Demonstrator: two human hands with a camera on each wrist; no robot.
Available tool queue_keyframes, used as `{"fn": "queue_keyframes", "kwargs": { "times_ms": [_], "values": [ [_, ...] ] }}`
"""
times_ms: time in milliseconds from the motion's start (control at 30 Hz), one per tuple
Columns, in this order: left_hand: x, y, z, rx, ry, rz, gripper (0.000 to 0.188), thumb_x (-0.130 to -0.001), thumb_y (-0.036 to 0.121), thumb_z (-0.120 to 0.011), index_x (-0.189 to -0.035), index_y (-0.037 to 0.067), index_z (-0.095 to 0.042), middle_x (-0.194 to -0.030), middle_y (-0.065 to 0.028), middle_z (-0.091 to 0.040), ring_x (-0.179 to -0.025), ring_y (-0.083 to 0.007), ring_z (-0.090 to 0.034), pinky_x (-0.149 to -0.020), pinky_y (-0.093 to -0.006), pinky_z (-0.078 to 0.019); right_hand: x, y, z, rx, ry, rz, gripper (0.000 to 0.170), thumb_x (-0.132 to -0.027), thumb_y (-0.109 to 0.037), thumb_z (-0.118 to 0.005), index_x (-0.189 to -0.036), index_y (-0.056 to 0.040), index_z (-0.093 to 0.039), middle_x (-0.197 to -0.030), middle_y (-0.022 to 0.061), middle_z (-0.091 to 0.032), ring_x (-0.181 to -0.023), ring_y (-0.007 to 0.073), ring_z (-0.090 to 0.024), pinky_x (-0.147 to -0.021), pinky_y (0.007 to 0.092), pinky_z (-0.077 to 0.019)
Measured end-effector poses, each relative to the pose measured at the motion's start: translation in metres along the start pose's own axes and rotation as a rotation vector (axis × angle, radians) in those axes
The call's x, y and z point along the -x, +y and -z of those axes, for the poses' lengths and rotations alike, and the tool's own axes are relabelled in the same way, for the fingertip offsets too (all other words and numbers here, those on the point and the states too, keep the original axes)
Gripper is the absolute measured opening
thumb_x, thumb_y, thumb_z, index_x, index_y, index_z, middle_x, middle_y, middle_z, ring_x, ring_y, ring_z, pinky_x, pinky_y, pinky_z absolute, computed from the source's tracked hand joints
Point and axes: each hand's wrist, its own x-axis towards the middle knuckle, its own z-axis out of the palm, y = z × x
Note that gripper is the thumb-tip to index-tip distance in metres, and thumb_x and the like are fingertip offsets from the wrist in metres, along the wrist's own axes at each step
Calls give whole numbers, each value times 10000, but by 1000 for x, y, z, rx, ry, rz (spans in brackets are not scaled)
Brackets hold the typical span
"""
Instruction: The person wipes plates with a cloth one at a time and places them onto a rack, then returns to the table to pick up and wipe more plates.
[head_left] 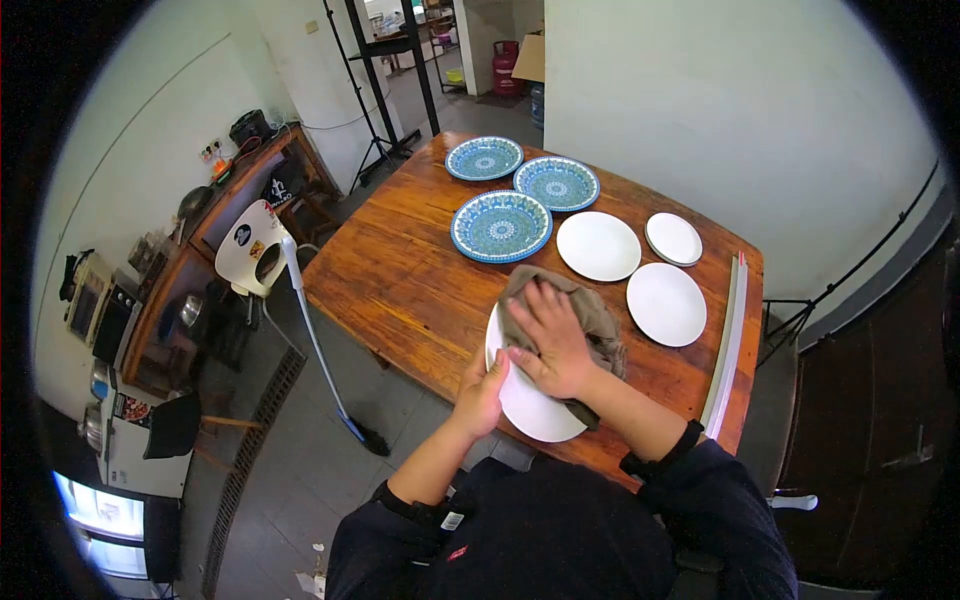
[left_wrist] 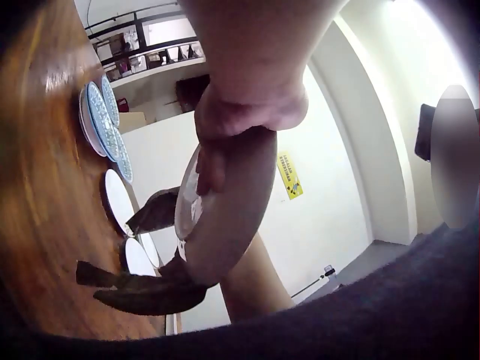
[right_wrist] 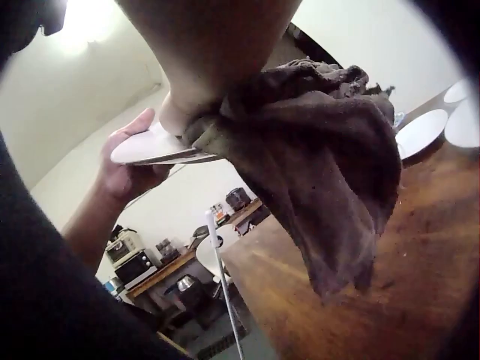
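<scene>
A white plate (head_left: pixel 541 408) is held tilted above the table's near edge. My left hand (head_left: pixel 480 397) grips its left rim, thumb on the upper face; the left wrist view shows the plate's underside (left_wrist: pixel 238 202) beside that hand (left_wrist: pixel 225 127). My right hand (head_left: pixel 550 340) lies with fingers extended on a brown cloth (head_left: pixel 597 325) over the plate's face. In the right wrist view the cloth (right_wrist: pixel 322 172) hangs in folds off the plate (right_wrist: pixel 154 147), and the left hand (right_wrist: pixel 127 161) holds the far rim.
Three blue patterned plates (head_left: pixel 501 227) stand on the wooden table (head_left: pixel 390 270), with several white plates (head_left: pixel 666 304) to their right. A long pale strip (head_left: pixel 728 345) lies along the right edge. A broom (head_left: pixel 325 360) leans against a white chair (head_left: pixel 250 250) at left.
</scene>
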Motion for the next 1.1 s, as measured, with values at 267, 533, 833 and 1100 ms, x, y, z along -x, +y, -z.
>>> {"fn": "queue_keyframes", "kwargs": {
  "times_ms": [267,533,833,1100],
  "values": [
    [-7,-9,4,141,42,133,519,-854,444,-266,-1203,62,-298,-1161,-118,-407,-1060,-220,-417,-877,-338,-349,20,-9,-9,-240,-221,80,489,-799,-364,-383,-1219,-120,-329,-1282,174,-249,-1200,355,-182,-962,477,-133],
    [-15,-14,3,311,38,219,603,-820,532,-242,-1146,42,-376,-1103,-119,-457,-1005,-221,-455,-851,-338,-371,40,-15,0,-418,-331,106,447,-810,-303,-409,-1199,-89,-361,-1239,166,-330,-1199,317,-217,-963,473,-156],
    [-24,-20,12,259,92,278,498,-837,398,-370,-1131,-5,-375,-1075,-133,-482,-958,-225,-492,-825,-342,-390,65,-10,17,-544,-342,191,377,-785,-165,-482,-1143,-59,-428,-1185,134,-405,-1157,283,-313,-954,423,-225],
    [-27,-15,2,79,159,24,470,-853,327,-365,-1184,-2,-305,-1121,-134,-445,-1014,-230,-455,-857,-345,-360,90,8,35,-161,-402,-13,408,-771,-209,-471,-1163,-118,-405,-1221,128,-355,-1168,298,-277,-949,463,-194]
  ]
}}
